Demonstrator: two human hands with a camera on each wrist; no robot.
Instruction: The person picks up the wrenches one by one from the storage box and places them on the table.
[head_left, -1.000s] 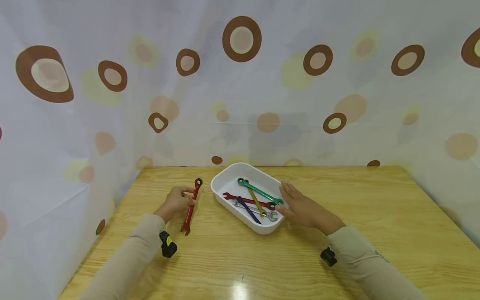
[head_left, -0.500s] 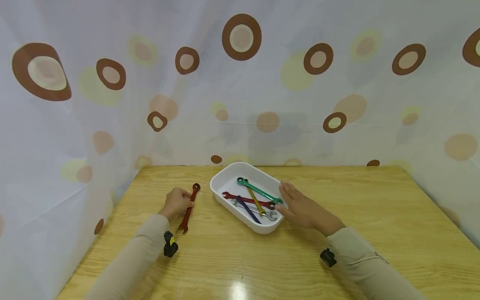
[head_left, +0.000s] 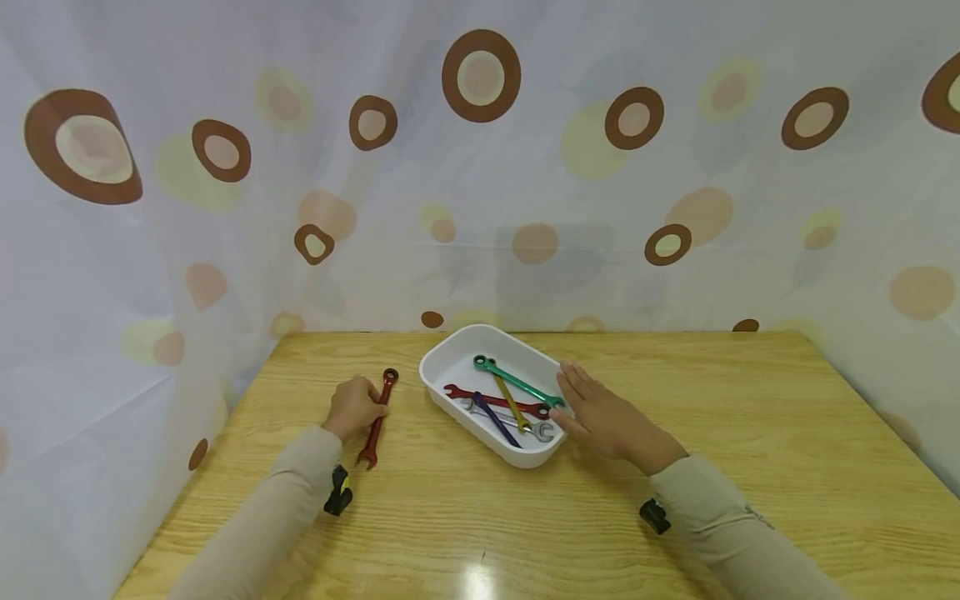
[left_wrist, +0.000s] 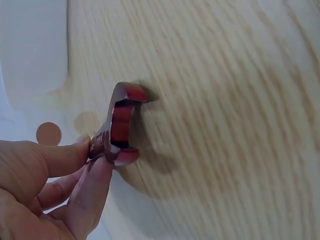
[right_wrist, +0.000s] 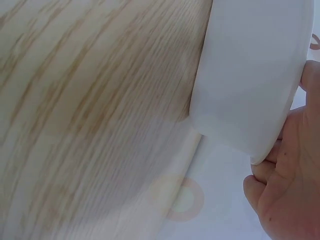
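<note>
Head view — left hand point(head_left: 354, 408), earlier spread — now pinches red wrench point(head_left: 376, 430)

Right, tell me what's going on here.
A person's left hand pinches a red wrench outside the white tray, to its left. The right hand touches the tray's right side, at the rim. Five other wrenches lie crossed in the tray: green, yellow, red, purple and silver. The held wrench is not in there.
</note>
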